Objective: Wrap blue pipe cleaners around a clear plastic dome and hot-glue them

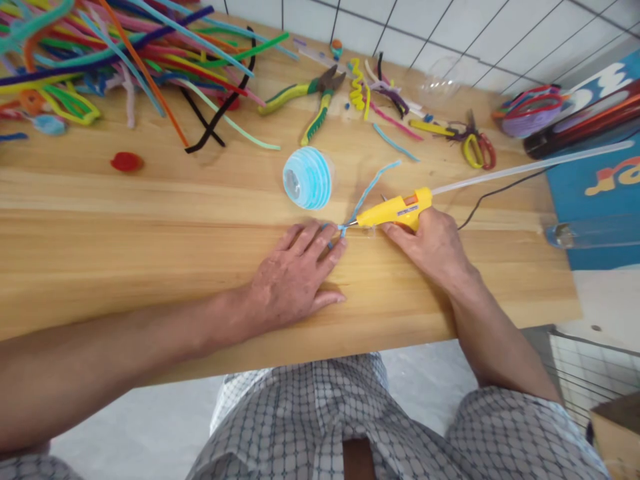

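Note:
My right hand (436, 248) grips a yellow hot glue gun (393, 212), a long clear glue stick (530, 168) jutting from its back. The metal nozzle points left and meets, or nearly meets, a blue pipe cleaner (371, 189) on the table. My left hand (297, 273) lies flat with fingers outstretched, its fingertips pressing the pipe cleaner's bent end against the wood. Just beyond my left fingers rests a clear cup-like piece wrapped in light blue rings (307, 178). Parts of the pipe cleaner are hidden beneath my fingers.
Many coloured pipe cleaners (145, 50) heap at the back left. Green-handled pliers (317, 100), scissors (479, 148) and offcuts lie along the back. A red cap (126, 161) is at left. The gun's black cord (493, 193) runs right, near a clear bottle (600, 233).

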{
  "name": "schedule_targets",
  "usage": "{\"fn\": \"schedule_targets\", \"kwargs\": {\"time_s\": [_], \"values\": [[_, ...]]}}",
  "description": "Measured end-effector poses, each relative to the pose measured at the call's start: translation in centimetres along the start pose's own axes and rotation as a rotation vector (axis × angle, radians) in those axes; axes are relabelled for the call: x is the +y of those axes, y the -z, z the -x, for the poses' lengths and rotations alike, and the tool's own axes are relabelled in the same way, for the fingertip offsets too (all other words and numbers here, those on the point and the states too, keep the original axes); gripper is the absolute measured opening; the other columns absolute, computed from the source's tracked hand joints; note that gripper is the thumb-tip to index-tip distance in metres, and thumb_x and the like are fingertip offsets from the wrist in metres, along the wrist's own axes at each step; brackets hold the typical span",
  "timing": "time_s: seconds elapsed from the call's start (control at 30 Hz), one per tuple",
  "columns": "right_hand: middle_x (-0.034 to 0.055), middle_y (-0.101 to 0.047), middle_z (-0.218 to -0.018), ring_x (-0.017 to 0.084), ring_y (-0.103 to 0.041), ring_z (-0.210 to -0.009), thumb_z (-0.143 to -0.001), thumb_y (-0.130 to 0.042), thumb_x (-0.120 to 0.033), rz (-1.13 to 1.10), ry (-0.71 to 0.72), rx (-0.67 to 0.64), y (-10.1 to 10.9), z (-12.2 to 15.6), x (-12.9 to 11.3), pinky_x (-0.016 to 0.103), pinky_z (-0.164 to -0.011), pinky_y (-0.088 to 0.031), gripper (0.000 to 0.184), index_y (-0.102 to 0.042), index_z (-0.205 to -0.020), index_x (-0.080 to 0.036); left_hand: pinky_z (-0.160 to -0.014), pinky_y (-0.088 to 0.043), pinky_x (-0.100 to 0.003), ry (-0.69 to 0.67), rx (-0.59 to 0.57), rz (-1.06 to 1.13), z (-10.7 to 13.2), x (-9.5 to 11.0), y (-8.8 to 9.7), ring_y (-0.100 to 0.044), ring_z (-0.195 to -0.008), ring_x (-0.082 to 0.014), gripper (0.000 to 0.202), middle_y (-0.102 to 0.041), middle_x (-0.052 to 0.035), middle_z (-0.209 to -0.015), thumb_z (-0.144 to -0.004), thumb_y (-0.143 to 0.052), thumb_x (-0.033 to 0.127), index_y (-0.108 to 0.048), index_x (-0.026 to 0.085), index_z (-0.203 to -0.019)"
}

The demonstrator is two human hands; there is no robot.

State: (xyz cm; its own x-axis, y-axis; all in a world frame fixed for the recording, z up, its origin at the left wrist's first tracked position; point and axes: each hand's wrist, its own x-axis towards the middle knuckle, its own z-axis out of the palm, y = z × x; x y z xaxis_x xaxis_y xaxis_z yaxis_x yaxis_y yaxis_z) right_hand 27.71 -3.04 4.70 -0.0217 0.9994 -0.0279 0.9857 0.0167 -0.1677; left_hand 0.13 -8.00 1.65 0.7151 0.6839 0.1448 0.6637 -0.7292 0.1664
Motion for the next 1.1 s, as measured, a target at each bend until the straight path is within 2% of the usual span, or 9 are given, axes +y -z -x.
{"fn": "schedule_targets", "kwargs": {"time_s": [0.43,0.73,0.93,1.1], "values": [[0.0132,-0.08,-0.085,0.038,-0.078,-0.086,-0.091,-0.07,-0.047,-0.006,0.028,-0.003,0.16,0.12,-0.03,0.039,-0.066,-0.052,0.029,-0.075,-0.104,-0.022,-0.127,-0.039,-0.059,0.01,-0.013,0.022,-0.03,0.04,0.04,-0.05,-0.151,-0.0439,0.084,-0.053,-0.0252,-0.165,-0.096,-0.074,0.06,-0.054,0.008,-0.159],[0.0149,-0.08,-0.087,0.037,-0.078,-0.085,-0.09,-0.07,-0.046,0.046,-0.008,-0.054,0.28,0.11,-0.35,0.038,-0.067,-0.051,0.027,-0.072,-0.096,-0.02,-0.128,-0.039,-0.058,0.009,-0.034,0.013,-0.05,0.01,0.18,-0.049,-0.151,-0.043,0.083,-0.052,-0.0249,-0.165,-0.097,-0.073,0.06,-0.053,0.008,-0.159],[0.0133,-0.079,-0.081,0.036,-0.077,-0.081,-0.091,-0.069,-0.049,0.025,0.028,-0.026,0.07,0.17,0.0,0.038,-0.064,-0.049,0.027,-0.071,-0.092,-0.022,-0.126,-0.041,-0.059,0.008,-0.022,0.011,-0.1,0.0,0.11,-0.05,-0.15,-0.0431,0.083,-0.053,-0.0253,-0.164,-0.097,-0.073,0.06,-0.054,0.008,-0.159],[0.0139,-0.079,-0.083,0.037,-0.077,-0.084,-0.092,-0.068,-0.047,0.012,0.035,-0.008,0.02,0.29,-0.22,0.039,-0.066,-0.05,0.026,-0.073,-0.098,-0.022,-0.127,-0.04,-0.059,0.008,-0.031,0.011,-0.08,0.01,0.16,-0.049,-0.151,-0.0433,0.082,-0.052,-0.0249,-0.165,-0.098,-0.072,0.06,-0.054,0.009,-0.159]]}}
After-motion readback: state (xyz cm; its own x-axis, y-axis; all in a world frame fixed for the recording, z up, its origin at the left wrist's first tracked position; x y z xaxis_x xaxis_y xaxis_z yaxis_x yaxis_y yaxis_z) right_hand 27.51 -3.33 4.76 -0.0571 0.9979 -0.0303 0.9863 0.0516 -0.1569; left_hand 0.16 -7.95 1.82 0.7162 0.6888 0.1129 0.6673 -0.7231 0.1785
